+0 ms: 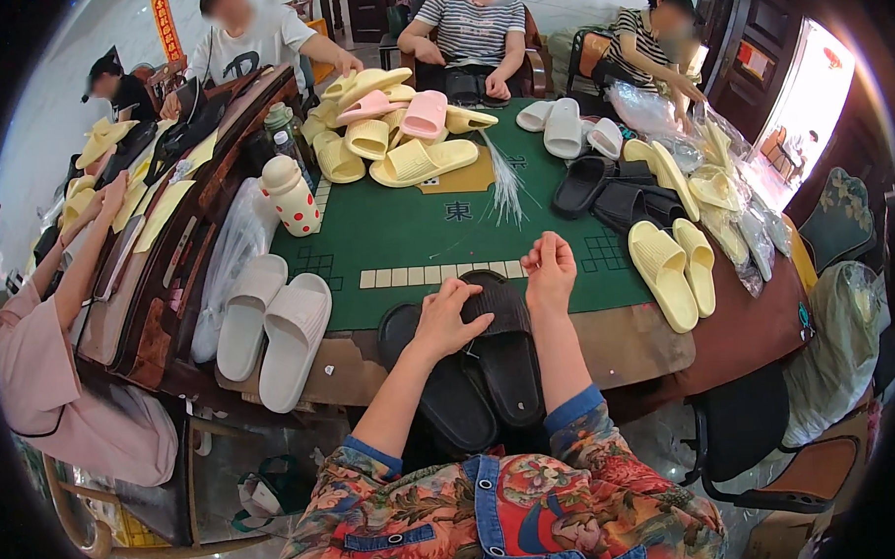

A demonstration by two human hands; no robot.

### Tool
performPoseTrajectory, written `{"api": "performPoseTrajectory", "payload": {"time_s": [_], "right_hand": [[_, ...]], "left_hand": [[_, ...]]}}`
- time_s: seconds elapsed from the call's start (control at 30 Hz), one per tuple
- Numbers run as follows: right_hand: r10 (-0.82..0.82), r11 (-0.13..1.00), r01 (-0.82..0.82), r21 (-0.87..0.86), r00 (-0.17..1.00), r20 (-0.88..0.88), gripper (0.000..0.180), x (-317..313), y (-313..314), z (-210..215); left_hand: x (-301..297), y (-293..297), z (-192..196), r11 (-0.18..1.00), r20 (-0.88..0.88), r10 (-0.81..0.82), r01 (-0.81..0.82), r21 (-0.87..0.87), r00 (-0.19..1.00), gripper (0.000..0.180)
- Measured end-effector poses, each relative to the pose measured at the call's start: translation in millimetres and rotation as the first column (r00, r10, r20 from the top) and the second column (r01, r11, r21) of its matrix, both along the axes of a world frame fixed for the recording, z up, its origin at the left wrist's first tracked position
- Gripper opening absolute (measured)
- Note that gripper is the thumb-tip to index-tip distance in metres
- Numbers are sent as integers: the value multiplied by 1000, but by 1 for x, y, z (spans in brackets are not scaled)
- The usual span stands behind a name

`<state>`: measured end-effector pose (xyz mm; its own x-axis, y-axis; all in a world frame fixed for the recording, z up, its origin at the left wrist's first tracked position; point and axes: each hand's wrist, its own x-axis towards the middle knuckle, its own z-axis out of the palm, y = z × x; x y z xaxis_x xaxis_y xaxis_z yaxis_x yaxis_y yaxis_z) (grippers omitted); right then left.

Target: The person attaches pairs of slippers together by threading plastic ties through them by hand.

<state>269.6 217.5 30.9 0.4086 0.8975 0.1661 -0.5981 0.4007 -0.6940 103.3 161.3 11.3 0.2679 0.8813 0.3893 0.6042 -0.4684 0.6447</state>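
A pair of black slide slippers lies before me at the table's near edge, the left slipper (442,393) beside the right slipper (510,371), toes pointing away. Curled over the strap of the right one is my left hand (447,321), thumb and fingers gripping its left side. My right hand (550,276) is raised just right of that strap, fingertips pinched together. Whatever sits in the pinch is too small to make out. A bundle of thin white strands (506,184) fans out farther up the green table top (387,232).
Yellow and pink slippers (424,162) are heaped at the far side. Grey slippers (297,344) lie left; yellow slippers (661,272) and black slippers (622,195) lie right. A polka-dot bottle (290,196) stands left. Several people work around. A chair (743,427) is at right.
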Motion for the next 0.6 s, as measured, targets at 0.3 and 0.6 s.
{"api": "performPoseTrajectory", "payload": {"time_s": [0.3,0.6], "right_hand": [[244,962,-151,-226,847,473,13,-11,23,-29],[66,998,-45,-52,403,913,14,-42,60,-37]], "left_hand": [[-3,13,-23,993,72,81,-86,77,994,27],[-8,7,-18,892,427,327,-425,157,843,19]]}}
